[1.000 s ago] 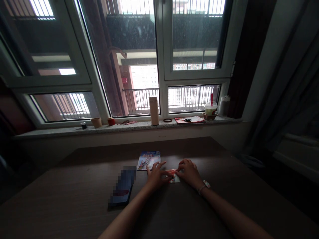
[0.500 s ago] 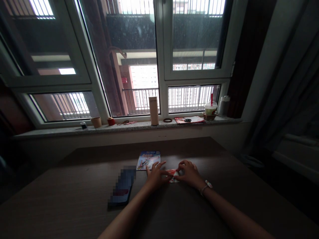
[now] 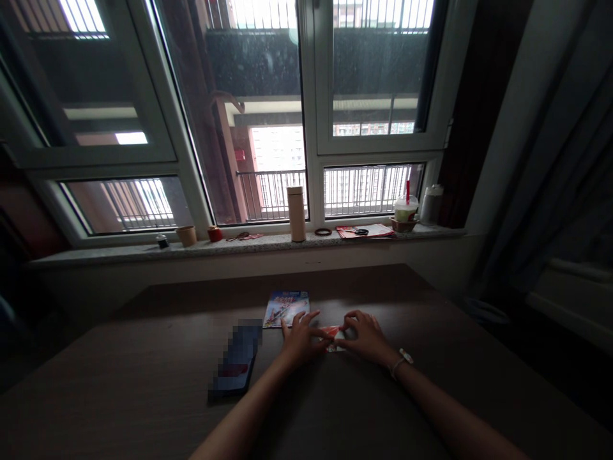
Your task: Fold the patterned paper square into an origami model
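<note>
A small piece of red and white paper (image 3: pixel 331 331) lies on the dark table between my two hands. My left hand (image 3: pixel 301 338) holds its left side with thumb and index finger, the other fingers spread toward the booklet. At the right side of the paper, my right hand (image 3: pixel 368 337) has its thumb and index finger closed on the edge, the other fingers curled. Fingers cover part of the paper. Just beyond my left hand is a blue printed booklet (image 3: pixel 282 306), flat on the table. A dark phone (image 3: pixel 234 364), partly pixelated, lies left of my left forearm.
Along the windowsill (image 3: pixel 249 246) stand a paper cup (image 3: pixel 186 236), a red jar (image 3: pixel 214 234), a beige flask (image 3: pixel 296 214), a drink cup with a straw (image 3: pixel 405 209) and a whitish bottle (image 3: pixel 431 204). Scissors (image 3: pixel 361 232) rest on red and white papers (image 3: pixel 376 230).
My right hand and wrist have shifted slightly right. Less of the white part of the paper shows by its fingertips. My left hand stays nearly in place.
</note>
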### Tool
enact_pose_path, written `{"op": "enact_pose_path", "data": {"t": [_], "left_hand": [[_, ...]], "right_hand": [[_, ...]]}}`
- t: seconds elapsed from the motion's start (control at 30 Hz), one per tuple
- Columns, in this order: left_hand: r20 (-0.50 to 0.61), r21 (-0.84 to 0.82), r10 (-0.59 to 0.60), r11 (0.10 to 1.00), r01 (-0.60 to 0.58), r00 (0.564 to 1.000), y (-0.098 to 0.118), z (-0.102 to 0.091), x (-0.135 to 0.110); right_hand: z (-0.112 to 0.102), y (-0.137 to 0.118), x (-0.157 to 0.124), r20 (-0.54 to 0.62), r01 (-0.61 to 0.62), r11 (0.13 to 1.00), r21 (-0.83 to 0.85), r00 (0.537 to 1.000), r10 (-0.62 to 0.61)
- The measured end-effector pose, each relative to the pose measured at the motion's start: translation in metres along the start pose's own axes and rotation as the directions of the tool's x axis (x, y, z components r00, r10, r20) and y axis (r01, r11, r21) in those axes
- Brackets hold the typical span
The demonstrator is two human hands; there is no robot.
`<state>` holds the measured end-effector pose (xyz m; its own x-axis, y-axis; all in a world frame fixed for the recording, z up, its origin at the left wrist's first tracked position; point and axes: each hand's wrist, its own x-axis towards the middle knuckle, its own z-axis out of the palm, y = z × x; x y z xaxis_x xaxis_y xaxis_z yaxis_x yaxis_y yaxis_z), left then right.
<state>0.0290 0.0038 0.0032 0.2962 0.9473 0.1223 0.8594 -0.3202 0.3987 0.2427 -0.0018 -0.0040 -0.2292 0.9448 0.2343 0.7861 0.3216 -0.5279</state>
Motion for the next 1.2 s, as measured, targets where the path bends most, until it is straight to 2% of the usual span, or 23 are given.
{"op": "enact_pose_path", "data": {"t": [0.2,0.6,0.93,1.07,1.2], "left_hand": [[0.008,0.007,0.001,1.000,-0.001,1.000,0.0000,-0.0009,-0.0008],[0.018,0.006,-0.007,1.000,0.007,1.000,0.0012,-0.0028,-0.0007],[0.006,-0.002,-0.007,1.000,0.007,1.000,0.0013,-0.0021,-0.0021],[0.008,-0.005,-0.003,1.000,0.003,1.000,0.0008,-0.0008,-0.0013],[-0.004,-0.018,0.004,1.000,-0.004,1.000,-0.0002,0.0010,-0.0009]], "right_hand": [[0.0044,-0.0055,0.0020,-0.086,-0.015,1.000,-0.026,0.996,0.013],[0.0007,-0.0049,-0.0034,-0.021,0.057,0.996,-0.073,0.998,-0.059],[0.0012,0.0013,-0.0022,0.035,0.039,0.999,-0.025,0.999,-0.038],[-0.0001,0.0035,0.0000,0.032,0.015,1.000,0.019,0.999,-0.015],[0.0005,0.0010,-0.0017,-0.007,0.030,0.999,-0.020,1.000,-0.030]]}}
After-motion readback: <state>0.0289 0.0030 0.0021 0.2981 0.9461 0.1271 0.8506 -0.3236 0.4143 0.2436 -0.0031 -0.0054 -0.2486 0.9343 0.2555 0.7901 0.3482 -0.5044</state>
